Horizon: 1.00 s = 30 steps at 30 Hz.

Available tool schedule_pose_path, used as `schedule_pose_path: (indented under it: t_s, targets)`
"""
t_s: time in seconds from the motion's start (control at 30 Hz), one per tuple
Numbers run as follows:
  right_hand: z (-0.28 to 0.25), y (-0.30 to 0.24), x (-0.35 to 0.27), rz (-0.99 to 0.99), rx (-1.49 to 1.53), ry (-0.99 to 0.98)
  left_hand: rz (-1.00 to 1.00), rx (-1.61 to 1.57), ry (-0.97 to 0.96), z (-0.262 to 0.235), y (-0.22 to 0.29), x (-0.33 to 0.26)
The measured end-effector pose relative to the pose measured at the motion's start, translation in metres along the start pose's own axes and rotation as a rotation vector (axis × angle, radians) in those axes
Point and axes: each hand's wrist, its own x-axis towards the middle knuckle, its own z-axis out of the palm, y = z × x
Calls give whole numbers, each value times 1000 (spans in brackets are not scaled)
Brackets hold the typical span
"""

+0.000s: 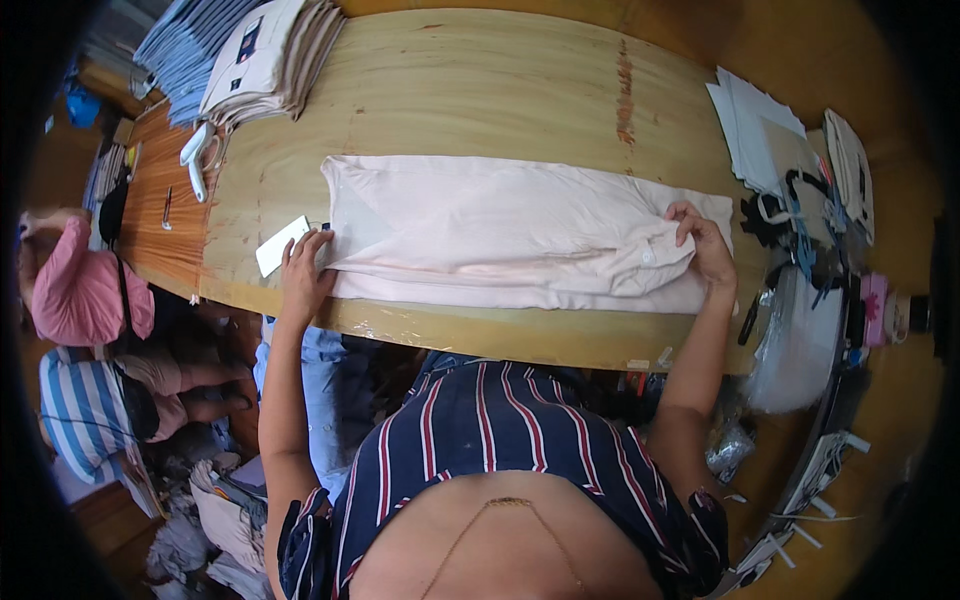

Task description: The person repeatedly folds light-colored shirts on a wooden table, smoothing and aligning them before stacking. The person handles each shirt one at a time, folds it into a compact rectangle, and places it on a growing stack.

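Right grip (710,252) pinches the right end of a pale garment (480,220). At its left, half-curled left grip (304,272), hold unclear, overlaps a white tag (276,249).

Held garment (480,220): plain pale pink. Tag (275,252): white. Bench (470,85): olive-tan, reddish-brown smears. Wooden surface (160,240): orange-brown. Folded stack (285,65): cream-beige, dark label (249,42). Second stack (185,45): grey-blue. Handheld device (194,155): white. Wearer's top (510,420): navy, red-and-white stripes. Co-worker's top (80,295): pink. Striped cloth (82,415): blue and white.

The garment (480,230) lies across the table (480,80); garment stacks (285,65) stand behind it, left; sheets (752,135) lie behind right.
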Motion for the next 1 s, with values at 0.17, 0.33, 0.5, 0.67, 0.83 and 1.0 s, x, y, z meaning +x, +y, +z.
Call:
schedule_pose_path:
  t_s: [0.17,0.33,0.5,0.67,0.83,1.0]
  targets:
    - [-14,26,-25,45,-430,331,19,132,-152,-25,23,14]
    - [1,33,-65,628,-1278,988,112,-23,-15,20,100,34]
    - [35,41,-85,635,-1296,981,183,161,-142,49,77,43]
    - [89,21,-101,599,-1224,1038,68,356,-132,25,19,35]
    - [121,8,-103,607,-1195,977,408,-125,-124,33,174,48]
    - [107,43,-102,426,-663,1028,749,-70,-106,96,253,54]
